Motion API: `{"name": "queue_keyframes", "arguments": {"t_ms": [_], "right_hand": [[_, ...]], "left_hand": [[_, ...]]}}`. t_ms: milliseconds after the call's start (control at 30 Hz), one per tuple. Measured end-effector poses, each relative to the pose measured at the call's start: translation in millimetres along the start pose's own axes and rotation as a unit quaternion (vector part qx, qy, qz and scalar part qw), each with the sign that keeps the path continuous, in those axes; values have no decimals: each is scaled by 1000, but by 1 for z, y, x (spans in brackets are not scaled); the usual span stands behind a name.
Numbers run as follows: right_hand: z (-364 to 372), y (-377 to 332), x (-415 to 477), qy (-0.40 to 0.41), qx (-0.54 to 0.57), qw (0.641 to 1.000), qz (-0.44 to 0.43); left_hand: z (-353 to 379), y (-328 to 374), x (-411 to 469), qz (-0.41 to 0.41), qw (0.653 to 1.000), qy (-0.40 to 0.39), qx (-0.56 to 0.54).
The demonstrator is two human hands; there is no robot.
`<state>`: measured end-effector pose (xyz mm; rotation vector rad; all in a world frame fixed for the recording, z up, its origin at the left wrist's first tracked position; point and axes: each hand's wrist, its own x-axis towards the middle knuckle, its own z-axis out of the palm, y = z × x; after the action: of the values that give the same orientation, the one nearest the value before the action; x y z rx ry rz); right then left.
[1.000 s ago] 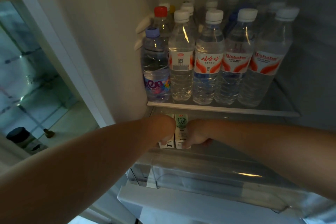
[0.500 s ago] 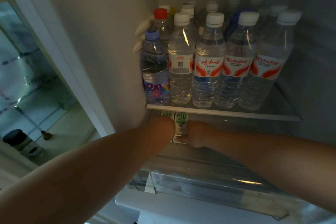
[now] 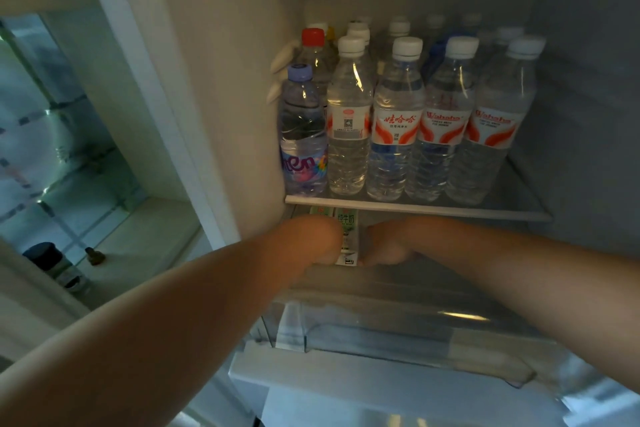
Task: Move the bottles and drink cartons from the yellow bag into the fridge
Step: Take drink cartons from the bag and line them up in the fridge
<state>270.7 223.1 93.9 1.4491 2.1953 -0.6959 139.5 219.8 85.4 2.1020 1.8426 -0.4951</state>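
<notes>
A green-and-white milk carton stands upright between two hands on the fridge's lower level. A second carton peeks out just behind the left hand. The right hand is curled against the carton's right edge, thumb near its base, and appears to pinch it. The left hand covers the other side, its fingers hidden, so its grip cannot be told. Close above the grip runs the lip of a glass shelf packed with water bottles, so a lift rather than a slide would likely knock the carton's top against it. A sideways shove could topple the neighbouring carton. Below the grip, toward the person, sits a clear drawer, and a carton let go too near that edge might tip forward.
</notes>
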Motion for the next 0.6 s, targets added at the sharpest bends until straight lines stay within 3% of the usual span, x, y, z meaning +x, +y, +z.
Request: {"name": "queue_keyframes", "arguments": {"t_ms": [167, 333, 433, 533, 600], "right_hand": [[-1, -11, -37, 44, 1, 999, 3], [21, -19, -81, 259, 84, 961, 39], [54, -27, -99, 373, 61, 925, 49], [89, -40, -115, 435, 33, 899, 47], [112, -50, -123, 448, 13, 892, 67]], "left_hand": [[-1, -6, -23, 52, 996, 54, -45], [6, -19, -71, 76, 964, 220, -129], [24, -26, -98, 107, 931, 319, -140], [51, -32, -120, 143, 901, 387, -135], [71, -36, -135, 141, 900, 395, -120]]}}
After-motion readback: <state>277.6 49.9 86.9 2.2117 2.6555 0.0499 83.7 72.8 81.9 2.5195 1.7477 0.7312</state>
